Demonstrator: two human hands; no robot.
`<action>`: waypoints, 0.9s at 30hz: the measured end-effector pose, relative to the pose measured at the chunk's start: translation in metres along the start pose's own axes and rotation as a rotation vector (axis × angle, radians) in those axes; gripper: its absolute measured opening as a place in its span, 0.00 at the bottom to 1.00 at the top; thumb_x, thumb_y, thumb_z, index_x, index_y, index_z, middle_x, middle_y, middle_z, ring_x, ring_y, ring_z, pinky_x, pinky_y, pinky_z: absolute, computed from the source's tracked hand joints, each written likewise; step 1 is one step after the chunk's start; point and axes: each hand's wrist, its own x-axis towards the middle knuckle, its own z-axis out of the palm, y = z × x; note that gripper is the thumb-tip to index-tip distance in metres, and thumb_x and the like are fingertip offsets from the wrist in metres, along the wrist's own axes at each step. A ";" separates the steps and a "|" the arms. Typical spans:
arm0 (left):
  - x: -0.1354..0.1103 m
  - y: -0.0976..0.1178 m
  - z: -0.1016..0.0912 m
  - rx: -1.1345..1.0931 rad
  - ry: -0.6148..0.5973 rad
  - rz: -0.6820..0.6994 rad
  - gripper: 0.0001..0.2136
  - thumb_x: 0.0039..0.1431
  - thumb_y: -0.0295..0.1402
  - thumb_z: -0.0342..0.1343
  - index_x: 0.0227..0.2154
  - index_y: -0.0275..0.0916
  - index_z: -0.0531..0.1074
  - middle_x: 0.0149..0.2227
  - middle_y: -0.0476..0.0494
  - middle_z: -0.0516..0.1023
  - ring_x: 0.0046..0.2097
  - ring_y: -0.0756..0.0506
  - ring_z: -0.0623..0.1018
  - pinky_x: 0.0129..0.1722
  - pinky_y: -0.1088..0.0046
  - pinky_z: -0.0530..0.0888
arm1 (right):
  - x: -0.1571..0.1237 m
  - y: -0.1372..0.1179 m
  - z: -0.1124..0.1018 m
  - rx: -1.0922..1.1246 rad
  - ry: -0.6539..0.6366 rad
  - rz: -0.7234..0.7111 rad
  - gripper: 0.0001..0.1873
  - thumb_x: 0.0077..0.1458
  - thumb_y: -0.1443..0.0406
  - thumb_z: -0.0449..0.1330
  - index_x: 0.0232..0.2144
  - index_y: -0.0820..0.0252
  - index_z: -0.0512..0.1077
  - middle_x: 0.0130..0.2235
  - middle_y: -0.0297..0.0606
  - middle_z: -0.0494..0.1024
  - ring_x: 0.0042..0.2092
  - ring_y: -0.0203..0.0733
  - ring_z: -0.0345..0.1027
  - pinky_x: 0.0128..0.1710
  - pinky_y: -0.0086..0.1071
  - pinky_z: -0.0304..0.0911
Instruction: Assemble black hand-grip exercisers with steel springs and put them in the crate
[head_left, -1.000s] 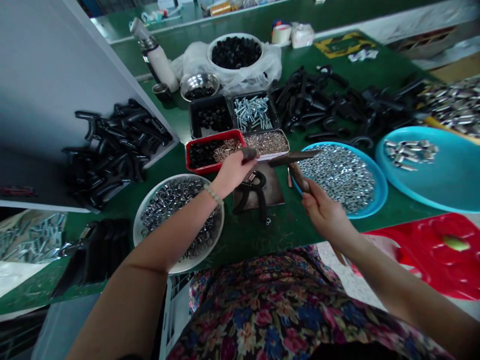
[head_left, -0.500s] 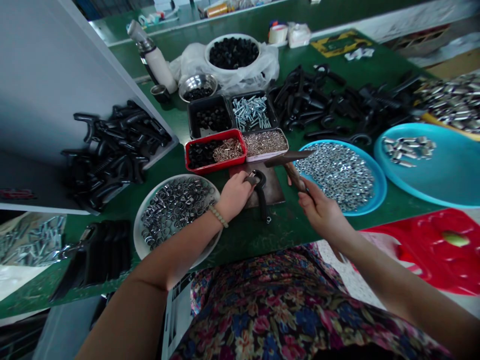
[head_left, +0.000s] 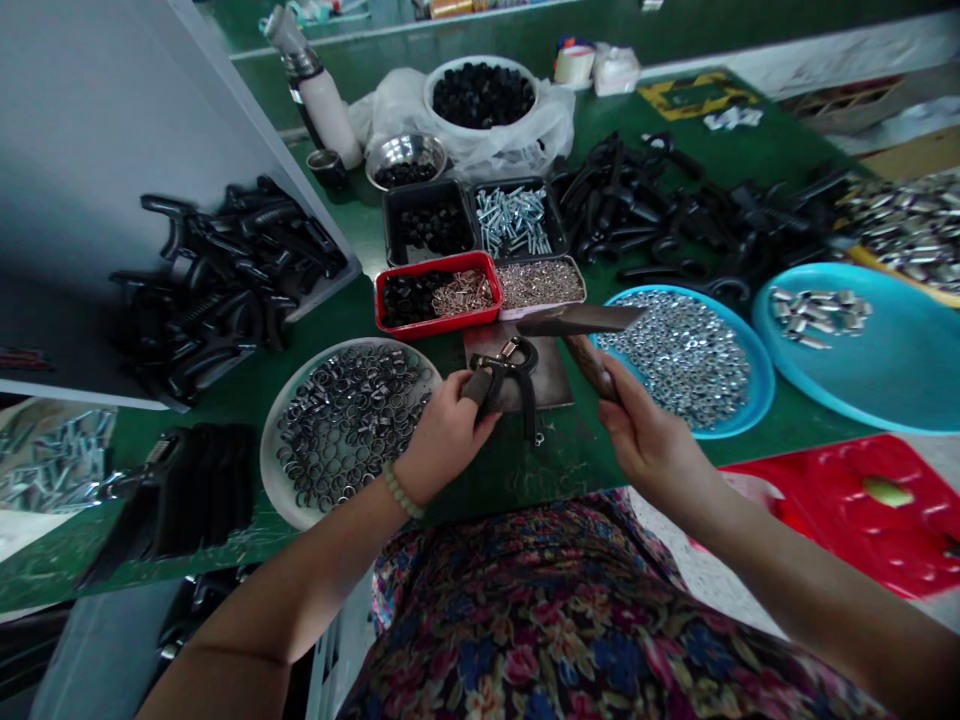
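Observation:
A black two-armed clamp-like part (head_left: 517, 378) lies on a small dark metal plate (head_left: 553, 372) in the middle of the green table. My left hand (head_left: 442, 435) is closed round the near end of its left arm. My right hand (head_left: 645, 430) grips the wooden handle of a hammer (head_left: 577, 322), whose metal head hangs just above the far edge of the plate. A red tray (head_left: 438, 292) with black pieces and small shiny clips stands right behind the plate.
A white bowl of metal rings (head_left: 341, 415) is at my left, a blue dish of silver nuts (head_left: 679, 345) at my right. Black handles are heaped at the back right (head_left: 675, 215) and on a grey shelf (head_left: 217, 280). A red tray (head_left: 862, 510) lies near right.
My left hand drew back from the trays behind the plate to the black part and now grips its left arm. The hammer stays raised in my right hand.

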 end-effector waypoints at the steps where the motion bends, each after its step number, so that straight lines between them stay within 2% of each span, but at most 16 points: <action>1: -0.006 0.000 -0.001 0.016 -0.014 0.010 0.18 0.61 0.34 0.52 0.53 0.34 0.68 0.51 0.34 0.69 0.52 0.40 0.71 0.53 0.61 0.71 | 0.001 -0.002 -0.001 -0.017 -0.044 0.005 0.29 0.62 0.60 0.46 0.65 0.57 0.52 0.54 0.48 0.73 0.48 0.55 0.74 0.44 0.47 0.71; 4: -0.014 0.000 0.000 0.049 -0.068 0.026 0.13 0.61 0.30 0.50 0.46 0.35 0.73 0.47 0.36 0.73 0.47 0.41 0.74 0.49 0.62 0.74 | 0.004 -0.006 0.000 -0.077 -0.201 0.018 0.28 0.63 0.61 0.45 0.64 0.60 0.56 0.49 0.49 0.77 0.38 0.55 0.77 0.37 0.46 0.73; 5: -0.014 0.000 0.002 0.052 -0.074 0.026 0.12 0.61 0.29 0.49 0.45 0.35 0.74 0.46 0.36 0.73 0.46 0.41 0.74 0.49 0.62 0.74 | 0.004 -0.007 0.000 -0.078 -0.197 0.017 0.28 0.63 0.61 0.44 0.64 0.59 0.55 0.50 0.49 0.76 0.39 0.54 0.77 0.38 0.45 0.73; 8: -0.015 0.003 0.006 0.053 -0.063 0.028 0.11 0.61 0.29 0.50 0.43 0.37 0.75 0.45 0.37 0.74 0.45 0.42 0.74 0.48 0.63 0.75 | 0.002 -0.006 0.006 -0.046 -0.070 -0.016 0.29 0.63 0.61 0.44 0.66 0.56 0.51 0.54 0.47 0.73 0.47 0.52 0.75 0.43 0.44 0.72; 11: -0.015 0.004 0.004 0.049 -0.067 0.034 0.11 0.60 0.28 0.51 0.43 0.37 0.74 0.44 0.38 0.74 0.44 0.43 0.75 0.46 0.63 0.76 | -0.002 0.003 0.013 -0.072 -0.136 -0.048 0.28 0.63 0.60 0.45 0.64 0.57 0.54 0.49 0.46 0.78 0.41 0.51 0.77 0.39 0.42 0.73; 13: -0.008 -0.003 -0.008 0.024 -0.061 0.047 0.09 0.60 0.30 0.52 0.40 0.36 0.75 0.45 0.38 0.74 0.44 0.43 0.75 0.47 0.65 0.75 | -0.002 0.019 0.010 -0.103 -0.128 -0.056 0.28 0.64 0.60 0.45 0.64 0.55 0.55 0.48 0.46 0.78 0.40 0.51 0.77 0.37 0.41 0.73; 15: 0.011 -0.021 -0.029 0.020 0.006 0.017 0.08 0.61 0.33 0.53 0.38 0.35 0.74 0.46 0.38 0.74 0.45 0.44 0.75 0.48 0.65 0.74 | 0.001 0.046 -0.001 -0.179 0.008 -0.005 0.28 0.64 0.58 0.45 0.65 0.54 0.54 0.48 0.49 0.78 0.39 0.53 0.77 0.34 0.41 0.72; 17: 0.042 -0.046 -0.055 0.077 0.120 -0.074 0.09 0.61 0.34 0.52 0.38 0.35 0.74 0.45 0.38 0.75 0.45 0.43 0.75 0.48 0.64 0.73 | 0.008 0.081 -0.019 -0.334 0.132 0.110 0.30 0.63 0.54 0.46 0.65 0.56 0.54 0.45 0.57 0.78 0.33 0.56 0.76 0.25 0.42 0.67; 19: 0.077 -0.071 -0.075 0.181 0.176 -0.153 0.07 0.61 0.31 0.53 0.39 0.35 0.74 0.43 0.38 0.76 0.45 0.42 0.75 0.48 0.64 0.72 | 0.017 0.117 -0.034 -0.474 0.156 0.181 0.31 0.63 0.53 0.45 0.65 0.58 0.55 0.42 0.62 0.77 0.29 0.57 0.74 0.22 0.44 0.60; 22: 0.123 -0.089 -0.083 0.333 0.104 -0.129 0.07 0.59 0.29 0.54 0.39 0.35 0.74 0.41 0.37 0.76 0.45 0.41 0.75 0.47 0.65 0.71 | 0.029 0.151 -0.044 -0.594 0.130 0.193 0.30 0.63 0.52 0.45 0.64 0.56 0.58 0.37 0.59 0.77 0.27 0.56 0.72 0.22 0.44 0.55; 24: 0.143 -0.088 -0.075 0.403 0.056 -0.054 0.08 0.60 0.29 0.52 0.41 0.35 0.73 0.42 0.37 0.76 0.46 0.41 0.73 0.47 0.66 0.70 | 0.033 0.146 -0.039 -0.673 0.193 0.135 0.27 0.63 0.54 0.46 0.60 0.54 0.63 0.38 0.58 0.76 0.32 0.58 0.72 0.26 0.45 0.57; 26: 0.154 -0.083 -0.063 0.455 0.014 0.012 0.10 0.62 0.26 0.48 0.42 0.35 0.72 0.42 0.37 0.76 0.46 0.42 0.73 0.46 0.66 0.69 | 0.033 0.118 -0.026 -0.728 0.278 0.045 0.22 0.62 0.56 0.47 0.52 0.56 0.70 0.40 0.57 0.75 0.39 0.60 0.71 0.32 0.46 0.59; 27: 0.158 -0.081 -0.058 0.478 -0.009 0.037 0.11 0.62 0.25 0.46 0.41 0.35 0.73 0.42 0.37 0.76 0.46 0.42 0.72 0.45 0.66 0.69 | 0.032 0.097 -0.016 -0.730 0.280 0.004 0.19 0.62 0.56 0.48 0.48 0.57 0.72 0.41 0.56 0.75 0.42 0.59 0.70 0.34 0.45 0.60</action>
